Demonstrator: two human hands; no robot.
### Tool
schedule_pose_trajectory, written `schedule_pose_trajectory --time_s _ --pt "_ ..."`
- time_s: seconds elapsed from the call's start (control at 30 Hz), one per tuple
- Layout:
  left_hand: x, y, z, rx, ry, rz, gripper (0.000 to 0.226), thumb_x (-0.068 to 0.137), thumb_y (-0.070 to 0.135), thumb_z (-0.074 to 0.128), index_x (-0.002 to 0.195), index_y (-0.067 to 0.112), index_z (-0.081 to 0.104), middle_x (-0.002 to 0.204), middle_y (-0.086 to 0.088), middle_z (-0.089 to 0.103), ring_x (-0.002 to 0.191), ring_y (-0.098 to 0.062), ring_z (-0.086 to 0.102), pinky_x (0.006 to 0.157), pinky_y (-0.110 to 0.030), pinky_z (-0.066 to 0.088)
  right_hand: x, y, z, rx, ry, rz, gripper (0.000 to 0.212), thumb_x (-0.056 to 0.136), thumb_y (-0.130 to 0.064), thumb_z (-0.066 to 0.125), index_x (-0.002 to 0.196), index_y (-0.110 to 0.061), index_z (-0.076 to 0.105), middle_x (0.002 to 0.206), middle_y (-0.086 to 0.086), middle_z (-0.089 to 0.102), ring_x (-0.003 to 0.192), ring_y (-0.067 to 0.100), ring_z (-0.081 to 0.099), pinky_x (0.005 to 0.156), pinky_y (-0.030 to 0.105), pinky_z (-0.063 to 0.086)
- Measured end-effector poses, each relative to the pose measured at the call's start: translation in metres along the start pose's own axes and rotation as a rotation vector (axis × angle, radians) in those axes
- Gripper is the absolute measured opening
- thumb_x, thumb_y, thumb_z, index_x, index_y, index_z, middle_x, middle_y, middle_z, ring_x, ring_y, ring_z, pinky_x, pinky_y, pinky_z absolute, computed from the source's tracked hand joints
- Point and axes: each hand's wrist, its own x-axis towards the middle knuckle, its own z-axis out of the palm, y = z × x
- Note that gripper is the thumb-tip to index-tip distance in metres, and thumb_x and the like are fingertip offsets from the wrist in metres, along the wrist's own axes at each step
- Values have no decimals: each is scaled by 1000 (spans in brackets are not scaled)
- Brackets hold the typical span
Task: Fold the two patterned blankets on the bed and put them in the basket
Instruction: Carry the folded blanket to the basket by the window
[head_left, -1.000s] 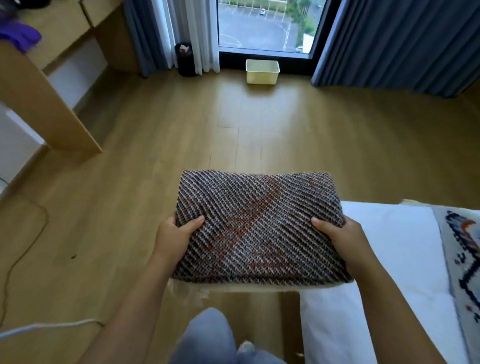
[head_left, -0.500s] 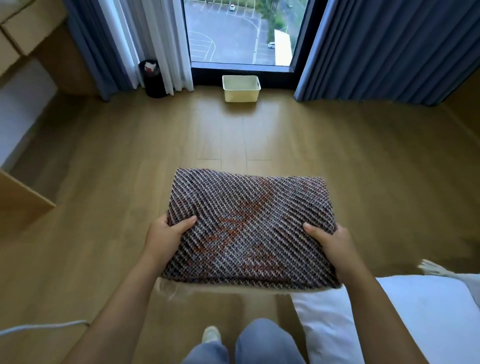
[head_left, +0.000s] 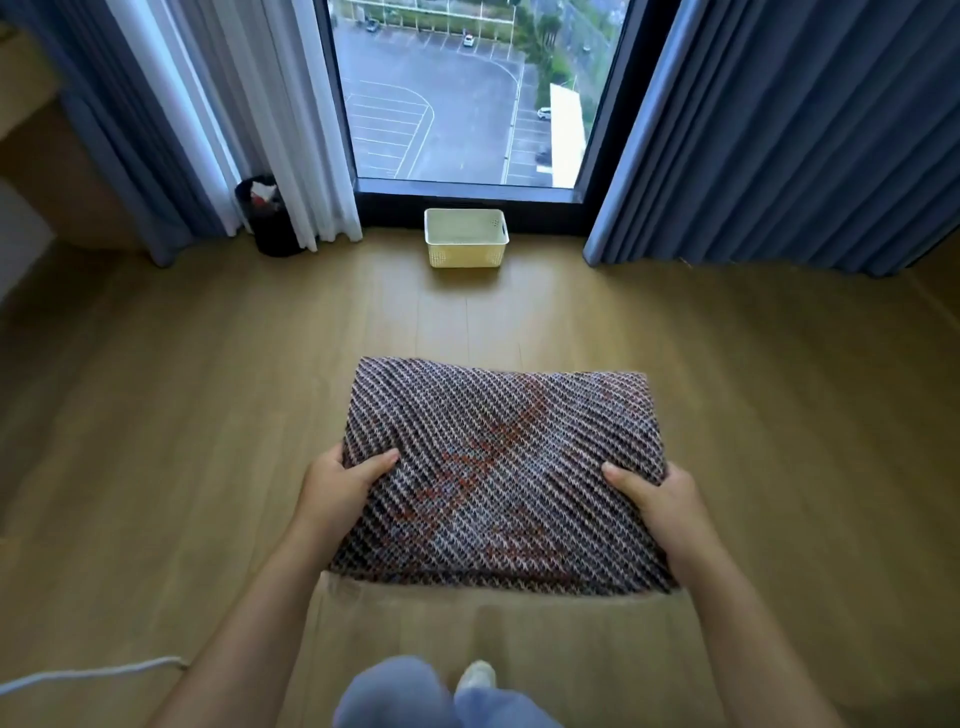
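Upper left, a dark round bin (head_left: 267, 218) sits behind pale sheer curtains (head_left: 249, 104). Centre frame, the left hand (head_left: 337, 486) pinches the folded blanket (head_left: 498, 473), thumb on its coarse diagonal weave, a thick rectangle above plank floor (head_left: 156, 415). The right hand (head_left: 657, 493) grips its opposite edge. Upper centre, the perforated cream basket (head_left: 466, 254) stands well apart.

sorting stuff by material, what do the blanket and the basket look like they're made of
Blanket: looks like a thick woven or knitted textile, matte, with diagonal ribs of dark, pale and rust yarn; fibre type cannot be told. Basket: probably moulded plastic, pale cream, smooth, with rows of small punched holes in its walls.
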Motion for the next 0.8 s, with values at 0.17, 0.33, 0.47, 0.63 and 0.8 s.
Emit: schedule_pose_trajectory --time_s 0.17,0.33,0.47,0.63,0.8 --pt "99 49 50 15 3 18 10 78 18 71 81 25 64 88 6 70 82 -16 67 73 -30 52 115 -47 -2 -36 -14 -8 12 77 -25 72 84 -26 63 89 -9 70 80 12 67 60 24 49" --pt "219 95 98 -2 0 14 13 79 13 69 86 23 65 90 4 70 83 -15 66 73 -29 51 242 -93 12 -32 -21 -11 12 79 -21 71 83 -26 62 88 -9 69 80 12 67 61 24 49" --pt "317 143 133 11 -23 -7 12 79 14 69 87 23 64 91 2 70 84 -17 66 75 -31 52 337 -132 21 -17 -4 27 13 79 -22 71 88 -25 62 91 -5 70 82 16 67 66 29 52" --pt "433 205 188 36 -47 7 15 80 14 69 83 27 62 89 5 68 82 -13 66 72 -28 51 458 -180 22 -10 43 18 9 79 -19 71 82 -23 63 83 -11 69 68 3 67 53 16 48" --pt "542 245 251 56 -15 24 14 80 12 69 84 25 63 83 11 67 76 -6 65 59 -19 48 591 -219 21 -41 25 7 12 79 -18 71 78 -25 61 82 -12 67 75 6 63 61 22 46"
